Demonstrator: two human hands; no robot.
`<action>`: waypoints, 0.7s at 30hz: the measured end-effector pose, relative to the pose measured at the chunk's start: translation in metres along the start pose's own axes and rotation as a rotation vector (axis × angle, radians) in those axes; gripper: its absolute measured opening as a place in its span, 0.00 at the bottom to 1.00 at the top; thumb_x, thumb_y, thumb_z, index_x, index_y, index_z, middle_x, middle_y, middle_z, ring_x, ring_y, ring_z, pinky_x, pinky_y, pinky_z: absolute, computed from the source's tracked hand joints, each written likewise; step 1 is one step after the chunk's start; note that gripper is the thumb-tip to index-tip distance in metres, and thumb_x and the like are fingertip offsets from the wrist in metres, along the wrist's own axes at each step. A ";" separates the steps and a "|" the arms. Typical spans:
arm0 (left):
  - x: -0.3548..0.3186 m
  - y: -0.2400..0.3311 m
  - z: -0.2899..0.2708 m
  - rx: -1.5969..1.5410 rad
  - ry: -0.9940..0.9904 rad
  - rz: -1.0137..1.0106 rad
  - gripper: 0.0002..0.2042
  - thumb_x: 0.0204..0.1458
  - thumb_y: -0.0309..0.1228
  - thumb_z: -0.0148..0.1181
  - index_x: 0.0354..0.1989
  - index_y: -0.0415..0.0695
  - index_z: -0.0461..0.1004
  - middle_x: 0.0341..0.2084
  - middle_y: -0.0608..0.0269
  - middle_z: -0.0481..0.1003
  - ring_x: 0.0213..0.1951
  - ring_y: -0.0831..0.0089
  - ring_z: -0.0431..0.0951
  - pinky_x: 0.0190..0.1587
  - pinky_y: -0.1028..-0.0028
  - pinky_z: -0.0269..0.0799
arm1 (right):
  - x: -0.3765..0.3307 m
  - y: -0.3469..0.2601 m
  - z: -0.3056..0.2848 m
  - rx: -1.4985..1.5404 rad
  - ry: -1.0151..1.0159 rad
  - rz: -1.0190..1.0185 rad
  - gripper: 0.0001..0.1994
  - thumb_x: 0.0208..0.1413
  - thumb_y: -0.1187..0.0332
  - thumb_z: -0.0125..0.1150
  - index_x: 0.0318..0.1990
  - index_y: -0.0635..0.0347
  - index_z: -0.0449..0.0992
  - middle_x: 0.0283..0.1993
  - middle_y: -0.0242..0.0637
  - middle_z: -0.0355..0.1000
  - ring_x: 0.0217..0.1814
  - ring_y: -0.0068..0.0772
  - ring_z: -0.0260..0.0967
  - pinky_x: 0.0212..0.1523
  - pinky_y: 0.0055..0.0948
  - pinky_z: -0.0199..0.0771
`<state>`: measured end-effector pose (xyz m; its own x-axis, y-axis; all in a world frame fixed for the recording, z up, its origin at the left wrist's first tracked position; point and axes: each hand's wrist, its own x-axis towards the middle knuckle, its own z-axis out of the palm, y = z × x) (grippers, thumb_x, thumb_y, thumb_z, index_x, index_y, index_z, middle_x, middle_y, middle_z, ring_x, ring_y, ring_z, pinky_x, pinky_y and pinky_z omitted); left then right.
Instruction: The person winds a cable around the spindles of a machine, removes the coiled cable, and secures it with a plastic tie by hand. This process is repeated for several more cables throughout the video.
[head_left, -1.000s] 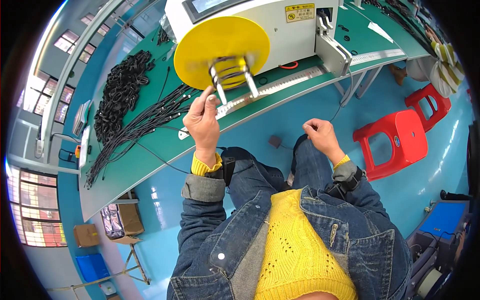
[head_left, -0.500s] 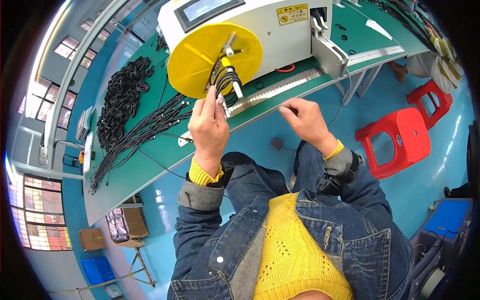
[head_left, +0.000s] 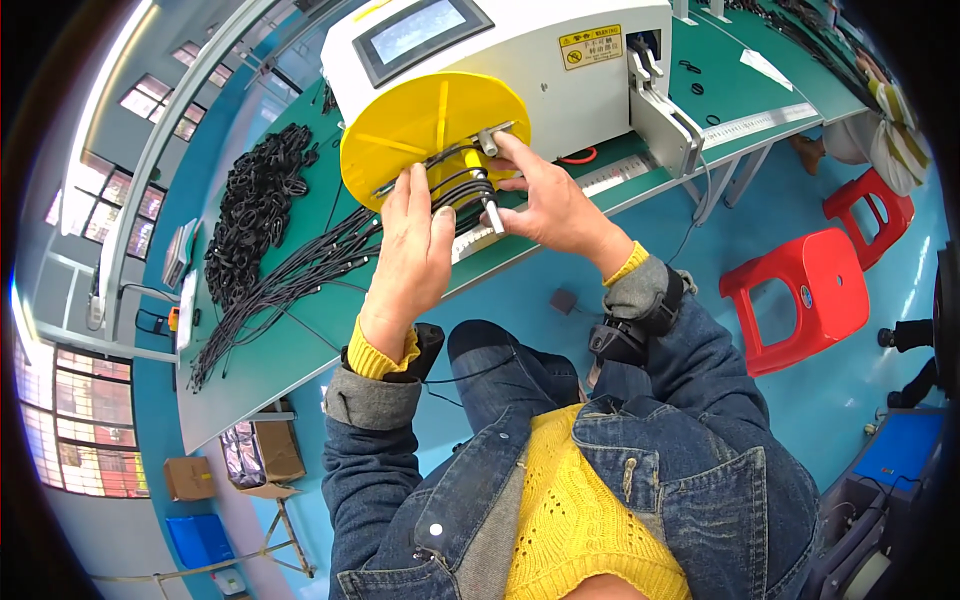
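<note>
A loop of black cable [head_left: 452, 200] is wound about the metal pegs of a yellow disc [head_left: 400, 135] on the front of a white winding machine [head_left: 510, 95]. My left hand [head_left: 412, 240] lies at the coil's left side, fingers stretched and their tips touching it, thumb apart. On the other side my right hand [head_left: 550, 205] is spread, the index finger at the upper silver peg [head_left: 488, 142] and the thumb close to the lower peg [head_left: 493, 215]. Part of the coil is hidden behind the fingers.
Long black cables [head_left: 290, 275] lie on the green table [head_left: 260, 365], beside a heap of coiled cables [head_left: 255, 200]. A metal ruler [head_left: 625, 172] runs along the front edge. Red stools [head_left: 800, 290] stand at right. Far right, another person's striped sleeve [head_left: 895, 110] shows.
My right hand has moved left and up to the coil. My left hand has gone from a pinch at the cable to stretched fingers beside it. The disc and its pegs have turned.
</note>
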<state>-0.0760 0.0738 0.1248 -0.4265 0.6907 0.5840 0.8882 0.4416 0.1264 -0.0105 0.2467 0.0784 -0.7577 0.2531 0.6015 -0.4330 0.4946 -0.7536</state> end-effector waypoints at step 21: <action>0.007 0.021 -0.004 -0.160 -0.114 -0.064 0.09 0.50 0.27 0.51 0.36 0.36 0.63 0.28 0.44 0.68 0.30 0.47 0.70 0.32 0.59 0.66 | -0.010 -0.020 0.036 -0.250 0.191 -0.005 0.17 0.45 0.72 0.57 0.42 0.66 0.60 0.26 0.53 0.68 0.28 0.57 0.69 0.27 0.44 0.69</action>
<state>-0.0594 0.0859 0.1350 -0.4917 0.7282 0.4775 0.8705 0.3968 0.2913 -0.0116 0.2045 0.0779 -0.6403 0.3899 0.6618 -0.2854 0.6791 -0.6763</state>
